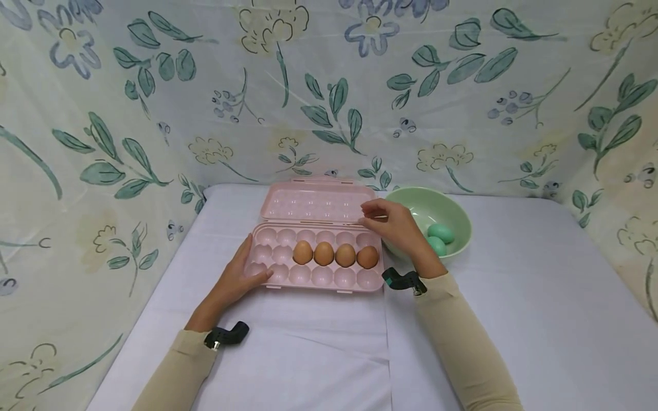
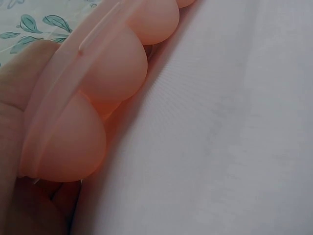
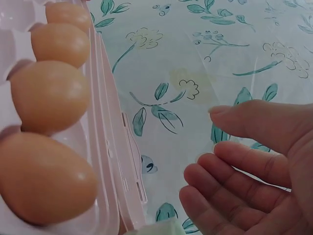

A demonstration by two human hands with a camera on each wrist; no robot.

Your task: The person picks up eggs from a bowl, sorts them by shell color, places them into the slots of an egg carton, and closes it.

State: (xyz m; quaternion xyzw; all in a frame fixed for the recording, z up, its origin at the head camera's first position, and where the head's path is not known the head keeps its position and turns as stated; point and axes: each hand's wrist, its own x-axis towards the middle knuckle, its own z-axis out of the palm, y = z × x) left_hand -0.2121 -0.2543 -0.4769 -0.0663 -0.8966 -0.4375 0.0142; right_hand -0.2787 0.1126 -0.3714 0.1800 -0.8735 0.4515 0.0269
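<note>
A pink plastic egg carton [image 1: 322, 277] lies with its lid [image 1: 313, 202] folded back. Several brown eggs [image 1: 324, 254] fill the right part of its middle row; the other cups in view hold nothing. My left hand [image 1: 233, 279] grips the carton's left end, thumb over the rim and fingers lower down. The left wrist view shows the rounded undersides of its cups [image 2: 112, 68] beside that hand. Above the carton's back right corner hovers my right hand [image 1: 393, 224], holding nothing. Its loosely bent fingers stand apart from the thumb in the right wrist view.
A light green bowl [image 1: 460, 214] stands right of the carton, behind my right wrist, with green eggs [image 1: 440, 233] inside. White cloth [image 1: 329, 354] covers the table. A floral curtain [image 1: 205, 103] hangs behind it and along both sides.
</note>
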